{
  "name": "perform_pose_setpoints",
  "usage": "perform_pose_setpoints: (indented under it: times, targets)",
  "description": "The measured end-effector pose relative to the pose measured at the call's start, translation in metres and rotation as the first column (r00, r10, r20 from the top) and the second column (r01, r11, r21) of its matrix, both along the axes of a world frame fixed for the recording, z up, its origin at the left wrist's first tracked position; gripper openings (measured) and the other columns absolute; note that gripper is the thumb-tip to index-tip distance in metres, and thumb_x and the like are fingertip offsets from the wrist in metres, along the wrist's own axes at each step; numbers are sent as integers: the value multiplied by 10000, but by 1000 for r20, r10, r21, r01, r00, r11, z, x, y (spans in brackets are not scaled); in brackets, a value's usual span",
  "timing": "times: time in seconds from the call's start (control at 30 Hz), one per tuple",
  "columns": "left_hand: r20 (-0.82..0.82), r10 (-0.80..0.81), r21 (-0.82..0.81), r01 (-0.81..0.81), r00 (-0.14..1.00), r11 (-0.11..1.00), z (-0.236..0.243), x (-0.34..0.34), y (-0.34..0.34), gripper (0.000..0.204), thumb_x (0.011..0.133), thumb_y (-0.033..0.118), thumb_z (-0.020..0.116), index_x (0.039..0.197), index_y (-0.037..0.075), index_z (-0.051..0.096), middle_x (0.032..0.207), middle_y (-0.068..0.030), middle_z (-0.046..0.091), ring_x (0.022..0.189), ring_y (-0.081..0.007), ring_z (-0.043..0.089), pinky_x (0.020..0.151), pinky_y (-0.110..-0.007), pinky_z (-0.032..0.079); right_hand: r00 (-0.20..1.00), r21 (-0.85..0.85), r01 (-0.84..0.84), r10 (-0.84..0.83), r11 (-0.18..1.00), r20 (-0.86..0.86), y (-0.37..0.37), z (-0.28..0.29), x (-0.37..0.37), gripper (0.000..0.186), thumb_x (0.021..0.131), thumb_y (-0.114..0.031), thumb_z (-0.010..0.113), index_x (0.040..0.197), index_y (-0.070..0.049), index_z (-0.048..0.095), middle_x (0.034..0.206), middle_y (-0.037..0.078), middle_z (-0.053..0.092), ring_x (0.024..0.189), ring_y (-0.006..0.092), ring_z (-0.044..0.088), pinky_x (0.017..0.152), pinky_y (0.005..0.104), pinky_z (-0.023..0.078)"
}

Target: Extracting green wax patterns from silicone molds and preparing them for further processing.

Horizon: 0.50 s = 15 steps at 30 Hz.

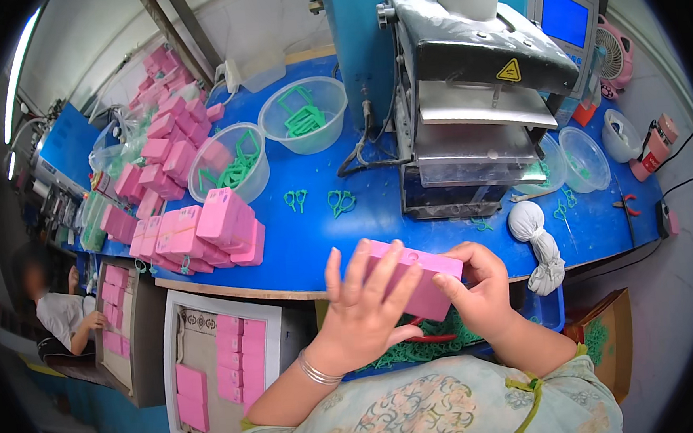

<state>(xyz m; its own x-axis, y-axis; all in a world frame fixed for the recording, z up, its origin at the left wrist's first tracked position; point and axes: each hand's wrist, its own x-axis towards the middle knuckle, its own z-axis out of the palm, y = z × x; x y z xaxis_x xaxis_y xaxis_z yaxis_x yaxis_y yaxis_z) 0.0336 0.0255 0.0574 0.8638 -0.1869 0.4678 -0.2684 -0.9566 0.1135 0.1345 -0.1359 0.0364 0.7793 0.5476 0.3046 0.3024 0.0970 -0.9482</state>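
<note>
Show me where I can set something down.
The widest bare patch on the blue table lies between the stacked pink boxes and the press, toward the front edge. A smaller one lies between the grey cloth bundle and the red-handled pliers. It is crowded at the left, with heaped pink boxes and two bowls, and right of the press, with more bowls.

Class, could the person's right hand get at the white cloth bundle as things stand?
Probably, once freed: the right hand holds the pink block, but the white cloth bundle lies nearby with nothing visible between.

Blue tbl (305, 255), pink bxs (226, 221), grn pcs (343, 205)
</note>
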Motion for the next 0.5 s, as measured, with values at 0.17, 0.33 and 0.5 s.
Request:
perform_pose_setpoints:
  times: [0.17, 0.33, 0.5]
  targets:
    - [52, 31, 37, -33, 998, 999, -21, 6, 4, 982, 539, 299, 837, 1346, 127, 306, 1318, -185, 312, 1230, -399, 301, 1003, -563, 261, 876, 153, -165, 216, 974, -432, -2, 9, 8, 225, 845, -143, 629, 995, -5, 534, 892, 77, 592, 771, 109, 571, 659, 251, 483]
    - [55, -139, -929, 102, 989, 357, -17, -7, 1, 1198, 494, 584, 794, 1368, 12, 205, 1349, -144, 334, 1199, -292, 432, 919, -399, 442, 758, 400, -31, 283, 916, -588, -15, 54, 82, 584, 947, -467, 293, 998, 42, 576, 784, 167, 643, 639, 202, 626, 561, 284, 518]
    - [67, -101, -998, 68, 993, -1, -10, -16, 7, 1142, 519, 547, 806, 1356, 14, 241, 1331, -148, 357, 1180, -271, 438, 907, -414, 449, 735, 348, -105, 308, 932, -604, -38, 46, 78, 486, 945, -347, 332, 986, 56, 600, 750, 174, 640, 617, 195, 620, 576, 289, 514]
